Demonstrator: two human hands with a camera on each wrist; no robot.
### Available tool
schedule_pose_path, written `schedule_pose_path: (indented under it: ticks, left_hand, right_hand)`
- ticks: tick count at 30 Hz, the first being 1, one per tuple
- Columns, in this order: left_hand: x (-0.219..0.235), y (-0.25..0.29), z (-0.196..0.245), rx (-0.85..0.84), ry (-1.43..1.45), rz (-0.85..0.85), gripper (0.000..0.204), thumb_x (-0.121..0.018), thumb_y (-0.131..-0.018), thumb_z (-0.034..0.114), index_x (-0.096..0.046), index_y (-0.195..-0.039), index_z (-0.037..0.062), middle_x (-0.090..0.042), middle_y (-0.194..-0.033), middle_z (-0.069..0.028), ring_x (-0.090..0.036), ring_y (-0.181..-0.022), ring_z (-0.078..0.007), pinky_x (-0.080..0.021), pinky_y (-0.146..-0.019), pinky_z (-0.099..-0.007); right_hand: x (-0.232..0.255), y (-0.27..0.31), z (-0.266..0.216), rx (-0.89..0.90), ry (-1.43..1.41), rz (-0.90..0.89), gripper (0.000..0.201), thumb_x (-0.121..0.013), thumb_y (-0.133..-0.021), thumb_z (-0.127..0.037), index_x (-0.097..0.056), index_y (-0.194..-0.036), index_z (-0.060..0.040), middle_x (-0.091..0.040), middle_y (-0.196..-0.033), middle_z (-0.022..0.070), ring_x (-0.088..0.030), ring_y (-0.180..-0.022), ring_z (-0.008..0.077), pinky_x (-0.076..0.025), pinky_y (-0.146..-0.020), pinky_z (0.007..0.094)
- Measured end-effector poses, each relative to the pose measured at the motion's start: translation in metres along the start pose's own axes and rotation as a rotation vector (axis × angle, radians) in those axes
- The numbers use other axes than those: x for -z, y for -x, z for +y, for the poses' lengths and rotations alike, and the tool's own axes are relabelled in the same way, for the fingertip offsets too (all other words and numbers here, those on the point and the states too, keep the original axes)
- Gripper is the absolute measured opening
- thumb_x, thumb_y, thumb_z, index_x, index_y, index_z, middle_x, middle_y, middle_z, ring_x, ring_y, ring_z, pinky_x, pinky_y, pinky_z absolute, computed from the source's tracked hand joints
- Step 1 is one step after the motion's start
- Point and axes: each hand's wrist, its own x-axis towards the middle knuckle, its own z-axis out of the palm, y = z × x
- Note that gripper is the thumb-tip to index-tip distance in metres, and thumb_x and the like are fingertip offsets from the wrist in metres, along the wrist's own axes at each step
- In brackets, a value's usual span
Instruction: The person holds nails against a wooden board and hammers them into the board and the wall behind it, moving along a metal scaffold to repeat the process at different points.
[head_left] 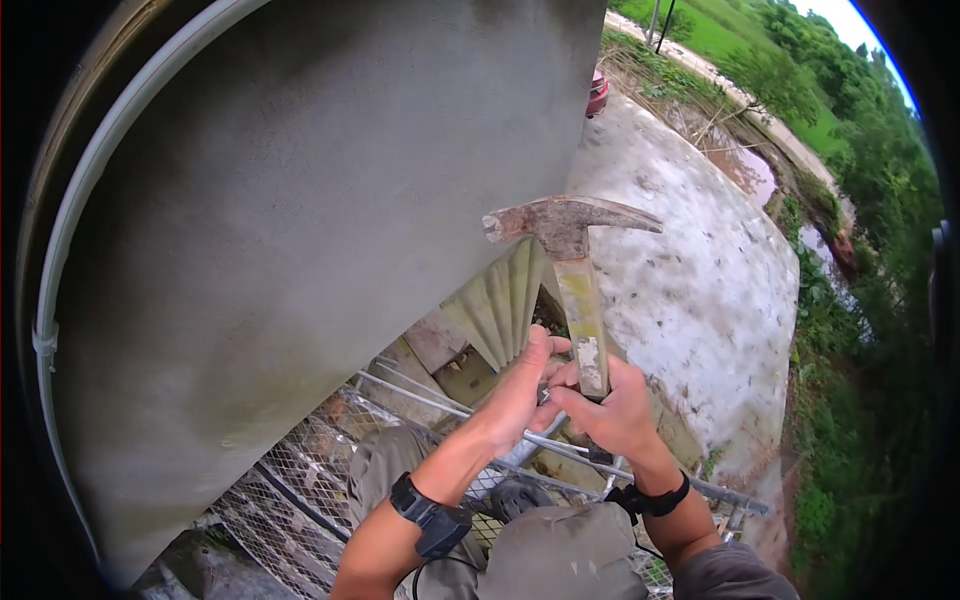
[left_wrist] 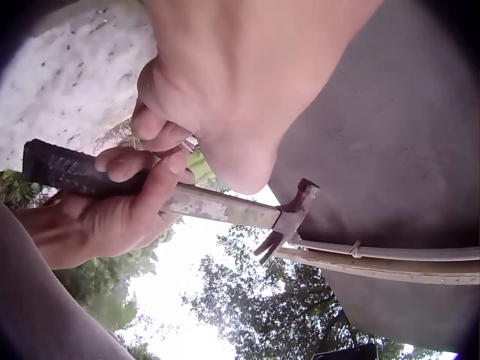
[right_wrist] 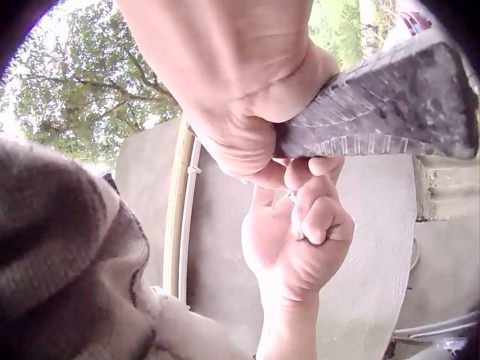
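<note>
My right hand (head_left: 622, 410) grips a claw hammer (head_left: 568, 232) by its handle, the worn, rusty head pointing up and away from me. The black rubber grip (right_wrist: 390, 112) of the handle juts out below that hand in the right wrist view. My left hand (head_left: 512, 398) is right beside it, fingertips meeting those of the right. Between the fingertips a small shiny metal piece (left_wrist: 190, 142) shows, pinched by the left hand with the right thumb and finger at it. Its exact kind I cannot tell, as fingers cover most of it.
A grey plastered wall (head_left: 300, 180) rises close on the left, with a white pipe (head_left: 75, 200) along its far edge. Below are metal bars and wire mesh (head_left: 290, 490) under my legs. A pale, stained concrete slab (head_left: 690, 270) lies beyond, with greenery to the right.
</note>
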Motion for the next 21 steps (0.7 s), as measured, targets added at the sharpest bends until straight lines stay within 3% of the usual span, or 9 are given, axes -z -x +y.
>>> schedule_pose_path:
  ticks: [4, 6, 7, 9, 11, 14, 19, 21]
  left_hand:
    - [-0.008, 0.003, 0.001, 0.026, 0.088, 0.119, 0.083, -0.03, -0.102, 0.077, -0.051, -0.133, 0.0025, -0.055, -0.078, 0.0005, -0.035, -0.051, -0.0068, -0.025, -0.047, -0.0237]
    - [0.006, -0.001, -0.011, 0.062, 0.083, 0.105, 0.066, -0.038, -0.107, 0.065, -0.064, -0.113, 0.0043, -0.058, -0.076, 0.0008, -0.041, -0.052, -0.0071, -0.028, -0.047, -0.0236]
    - [0.01, 0.0, -0.02, -0.012, 0.032, 0.141, 0.047, -0.048, -0.11, 0.047, -0.069, -0.098, 0.0062, -0.058, -0.075, 0.0023, -0.044, -0.055, -0.0067, -0.03, -0.048, -0.0235]
    - [0.011, 0.006, -0.026, -0.012, -0.032, 0.099, 0.024, -0.059, -0.107, 0.027, -0.07, -0.098, 0.0072, -0.06, -0.075, 0.0034, -0.046, -0.059, -0.005, -0.032, -0.05, -0.0225]
    - [0.014, 0.007, -0.038, -0.117, -0.12, 0.021, 0.021, -0.067, -0.104, 0.03, -0.072, -0.101, 0.0092, -0.063, -0.083, 0.006, -0.045, -0.062, -0.001, -0.034, -0.053, -0.0196]
    - [0.004, 0.007, -0.026, -0.306, -0.363, -0.05, 0.016, -0.07, -0.102, 0.015, -0.076, -0.109, 0.0019, -0.065, -0.086, 0.0051, -0.054, -0.074, -0.0068, -0.044, -0.065, -0.0243]
    - [-0.003, 0.01, 0.009, -0.293, -0.764, -0.077, 0.015, -0.071, -0.1, 0.008, -0.077, -0.111, 0.0014, -0.067, -0.087, 0.0004, -0.059, -0.082, -0.0084, -0.048, -0.075, -0.0265]
    - [-0.012, 0.017, 0.032, -0.299, -0.938, -0.065, 0.014, -0.071, -0.099, 0.008, -0.077, -0.11, 0.0022, -0.067, -0.088, -0.0012, -0.059, -0.083, -0.0083, -0.049, -0.076, -0.0272]
  right_hand:
    - [0.002, 0.006, -0.004, 0.061, 0.008, 0.04, 0.023, -0.074, -0.089, -0.002, -0.067, -0.111, 0.0, -0.071, -0.081, 0.0004, -0.06, -0.06, 0.005, -0.046, -0.051, 0.0245]
    - [0.009, 0.01, 0.003, 0.024, 0.02, 0.144, 0.012, -0.072, -0.09, -0.001, -0.066, -0.1, -0.0013, -0.068, -0.075, 0.0003, -0.059, -0.058, 0.0051, -0.046, -0.05, 0.0249]
    - [0.01, 0.011, -0.007, 0.052, 0.055, 0.185, 0.009, -0.072, -0.089, -0.002, -0.064, -0.091, -0.0029, -0.065, -0.073, 0.0, -0.059, -0.057, 0.0052, -0.046, -0.051, 0.0253]
    - [0.018, 0.011, -0.005, 0.1, 0.1, 0.239, 0.013, -0.076, -0.085, -0.004, -0.064, -0.09, -0.0031, -0.065, -0.072, 0.0008, -0.059, -0.058, 0.0075, -0.048, -0.054, 0.0283]
    - [0.025, 0.011, 0.002, 0.111, 0.133, 0.224, 0.018, -0.079, -0.08, -0.007, -0.064, -0.089, -0.0011, -0.068, -0.073, 0.006, -0.062, -0.067, 0.01, -0.052, -0.064, 0.0311]
    - [0.027, 0.016, 0.007, 0.115, 0.128, 0.209, 0.02, -0.079, -0.079, -0.009, -0.064, -0.09, -0.0002, -0.07, -0.075, 0.0087, -0.064, -0.07, 0.0112, -0.053, -0.067, 0.0315]
    - [0.032, 0.023, -0.007, 0.197, 0.222, 0.21, 0.023, -0.081, -0.08, -0.013, -0.066, -0.091, 0.0, -0.07, -0.076, 0.0101, -0.065, -0.068, 0.0129, -0.053, -0.067, 0.0319]
    - [0.034, 0.027, -0.015, 0.18, 0.142, 0.222, 0.025, -0.083, -0.082, -0.014, -0.066, -0.092, 0.0003, -0.069, -0.073, 0.008, -0.064, -0.062, 0.0126, -0.053, -0.06, 0.0316]
